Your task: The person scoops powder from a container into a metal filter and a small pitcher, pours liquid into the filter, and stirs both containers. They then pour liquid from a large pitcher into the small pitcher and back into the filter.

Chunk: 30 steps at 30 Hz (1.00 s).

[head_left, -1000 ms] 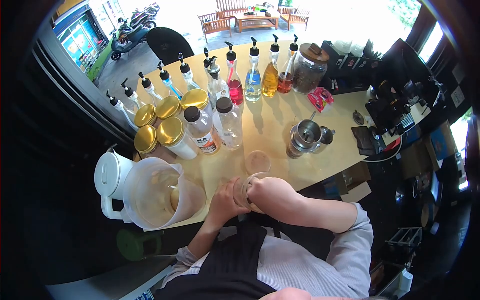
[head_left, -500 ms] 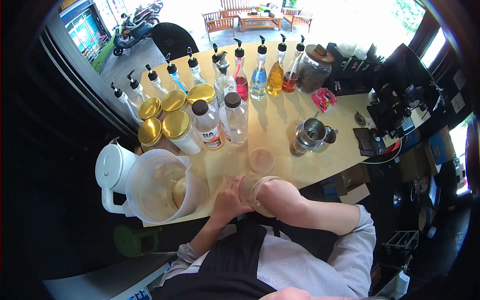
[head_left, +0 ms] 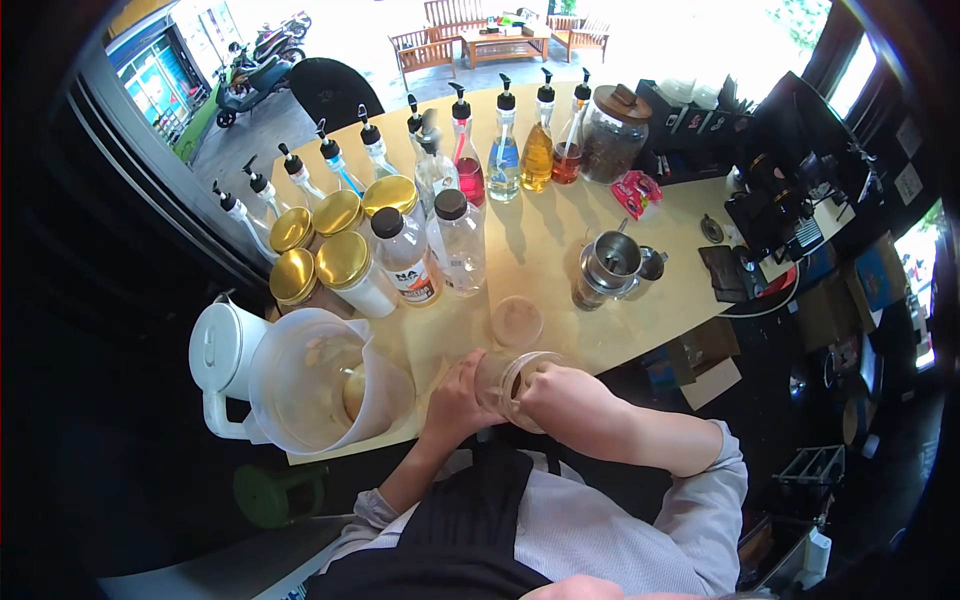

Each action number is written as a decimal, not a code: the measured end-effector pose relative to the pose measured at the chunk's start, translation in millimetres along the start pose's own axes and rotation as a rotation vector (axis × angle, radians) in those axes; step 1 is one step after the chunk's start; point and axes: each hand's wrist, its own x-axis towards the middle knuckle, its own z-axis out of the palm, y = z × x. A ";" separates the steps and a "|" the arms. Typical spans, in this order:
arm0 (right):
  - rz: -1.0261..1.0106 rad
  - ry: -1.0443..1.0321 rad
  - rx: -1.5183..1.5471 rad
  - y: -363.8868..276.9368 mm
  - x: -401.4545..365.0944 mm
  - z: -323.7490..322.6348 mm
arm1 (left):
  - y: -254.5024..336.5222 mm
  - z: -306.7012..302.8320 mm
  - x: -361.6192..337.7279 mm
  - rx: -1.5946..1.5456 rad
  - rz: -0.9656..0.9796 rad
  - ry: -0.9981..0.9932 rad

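A clear wide-mouthed jar is tilted toward my body at the table's front edge. My left hand is wrapped round its left side. My right hand is at the jar's mouth, its fingers closed and partly inside the rim; what they hold, if anything, is hidden. Just beyond the jar a round clear lid lies on the table. To the left stands a large translucent pitcher with a pale round thing in it.
A white kettle stands at the far left. Gold-lidded jars, two brown-capped bottles and a row of pump bottles stand behind. A metal drip filter is at the right, with a coffee machine beyond.
My right hand has drawn back a little from inside the jar, so its knuckles now show at the rim. The view has shifted slightly. My left hand keeps its hold.
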 end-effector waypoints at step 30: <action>-0.102 0.421 0.532 81.5 -2.7 23.7 | 12.9 35.5 54.5 0.014 0.002 0.066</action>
